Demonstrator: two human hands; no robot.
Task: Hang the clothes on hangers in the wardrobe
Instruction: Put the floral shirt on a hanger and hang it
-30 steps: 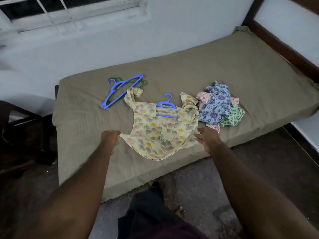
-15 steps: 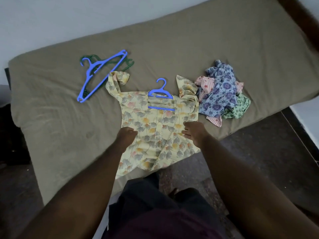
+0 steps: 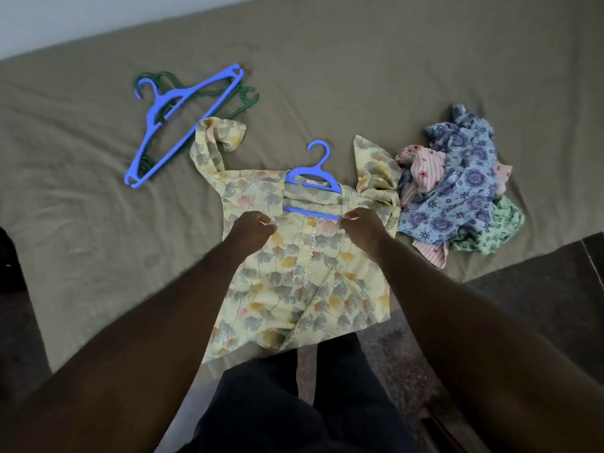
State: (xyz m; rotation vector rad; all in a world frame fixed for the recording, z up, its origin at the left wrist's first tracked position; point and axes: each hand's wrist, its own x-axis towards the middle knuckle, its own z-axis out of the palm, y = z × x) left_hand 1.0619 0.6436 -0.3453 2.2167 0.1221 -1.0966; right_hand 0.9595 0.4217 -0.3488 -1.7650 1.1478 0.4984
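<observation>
No writing, brand, number or sign can be read anywhere. The nearest thing to a label is a small pale tag (image 3: 309,182) inside the neck of the yellow floral shirt (image 3: 294,273). It sits just below the hook of the blue hanger (image 3: 313,174) lying in that shirt, too small and blurred for any lettering to show.

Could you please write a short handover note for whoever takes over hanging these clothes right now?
Left hand: pinches the yellow floral shirt beside the collar.
Right hand: pinches it on the collar's other side.
Shirt lies on the bed, blue hanger inside its neck, hook sticking out.
Spare hangers lie to its left, clothes pile to its right.
Done: hanger inserted. Left: carry shirt to the wardrobe, not in view; then hang the pile.
</observation>
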